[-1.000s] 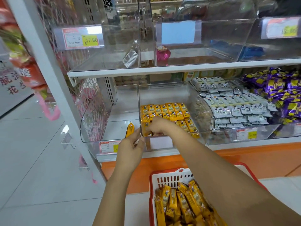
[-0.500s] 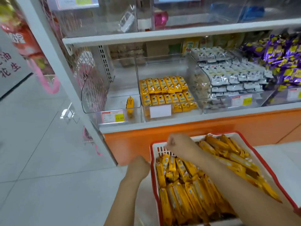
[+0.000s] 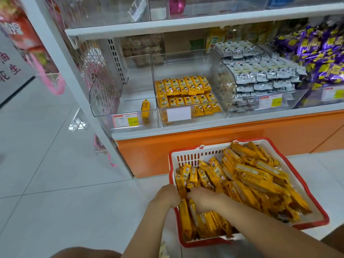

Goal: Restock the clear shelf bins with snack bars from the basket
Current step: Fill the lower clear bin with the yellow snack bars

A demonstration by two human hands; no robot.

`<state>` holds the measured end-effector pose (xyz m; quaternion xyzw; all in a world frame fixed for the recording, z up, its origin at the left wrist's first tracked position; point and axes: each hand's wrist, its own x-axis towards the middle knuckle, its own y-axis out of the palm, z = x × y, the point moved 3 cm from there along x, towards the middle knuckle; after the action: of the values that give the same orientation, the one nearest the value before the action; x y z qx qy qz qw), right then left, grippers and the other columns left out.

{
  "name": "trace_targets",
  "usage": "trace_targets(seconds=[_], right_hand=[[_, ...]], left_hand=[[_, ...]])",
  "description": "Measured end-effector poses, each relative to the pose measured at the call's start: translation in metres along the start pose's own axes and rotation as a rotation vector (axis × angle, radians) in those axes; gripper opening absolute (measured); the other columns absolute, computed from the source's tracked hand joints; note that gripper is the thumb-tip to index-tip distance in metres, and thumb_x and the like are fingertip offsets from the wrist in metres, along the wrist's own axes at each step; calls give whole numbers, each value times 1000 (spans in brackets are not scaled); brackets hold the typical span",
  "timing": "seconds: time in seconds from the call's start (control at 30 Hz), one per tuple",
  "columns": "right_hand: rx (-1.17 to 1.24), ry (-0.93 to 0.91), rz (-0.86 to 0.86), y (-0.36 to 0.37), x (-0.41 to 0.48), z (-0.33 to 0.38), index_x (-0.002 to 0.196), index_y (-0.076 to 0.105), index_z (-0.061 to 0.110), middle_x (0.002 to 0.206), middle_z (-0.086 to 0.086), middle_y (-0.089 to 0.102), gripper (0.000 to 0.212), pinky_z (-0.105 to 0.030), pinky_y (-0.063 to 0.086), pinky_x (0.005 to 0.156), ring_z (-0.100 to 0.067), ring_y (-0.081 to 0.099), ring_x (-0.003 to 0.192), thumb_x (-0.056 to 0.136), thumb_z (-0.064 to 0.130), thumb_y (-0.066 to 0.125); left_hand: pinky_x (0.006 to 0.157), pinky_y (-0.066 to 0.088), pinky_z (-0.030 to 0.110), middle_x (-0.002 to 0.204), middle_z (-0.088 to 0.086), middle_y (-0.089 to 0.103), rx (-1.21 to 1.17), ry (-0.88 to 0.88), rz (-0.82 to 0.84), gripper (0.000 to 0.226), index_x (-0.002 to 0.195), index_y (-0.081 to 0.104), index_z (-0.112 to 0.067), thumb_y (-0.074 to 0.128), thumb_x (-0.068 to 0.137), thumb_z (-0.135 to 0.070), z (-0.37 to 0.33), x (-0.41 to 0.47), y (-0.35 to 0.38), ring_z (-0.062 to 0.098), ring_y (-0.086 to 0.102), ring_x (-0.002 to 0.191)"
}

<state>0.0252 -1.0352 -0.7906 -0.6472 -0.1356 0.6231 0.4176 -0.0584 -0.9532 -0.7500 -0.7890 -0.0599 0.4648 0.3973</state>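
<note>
Head view: a second ago both hands were up at the middle clear bin (image 3: 186, 67) on the shelf. Now they have come down into the basket (image 3: 195, 157) on the floor. The right hand (image 3: 202, 200) curls round snack bars (image 3: 251, 180) near the basket's near left corner. The left hand (image 3: 165, 197) sits at the left rim with its fingers tucked in; I cannot tell if it holds one. The bin has bars at the front and room behind, so I think more will go up next.

The left hand (image 3: 165, 195) and right hand (image 3: 204, 200) are bare, as are both forearms (image 3: 260, 227).
</note>
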Motion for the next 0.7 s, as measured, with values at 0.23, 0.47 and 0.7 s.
trace_targets(seconds=[0.23,0.47,0.7], right_hand=[[286,-27,-6,9,-20,-2,136,39,18,136,-7,49,56,-35,44,88,-27,51,118,89,29,66],[465,16,-222,-28,-37,-31,137,46,26,136,-3,51,47,-27,46,84,-18,58,108,93,32,59],[746,41,-576,-117,-71,-77,102,65,21,102,-1,62,18,-27,46,68,-16,58,88,89,32,60]], left_hand=[[48,30,20,66,2,37,66,1,26,34,62,36,-13,45,94,-9,-5,-12,-6,20,50,72],[74,46,26,105,12,57,-34,65,-20,41,113,57,-1,66,87,-32,-28,-34,-26,23,56,102],[103,39,29,136,4,45,-416,362,-335,85,145,30,-25,73,76,-49,-67,-31,-24,21,46,126]])
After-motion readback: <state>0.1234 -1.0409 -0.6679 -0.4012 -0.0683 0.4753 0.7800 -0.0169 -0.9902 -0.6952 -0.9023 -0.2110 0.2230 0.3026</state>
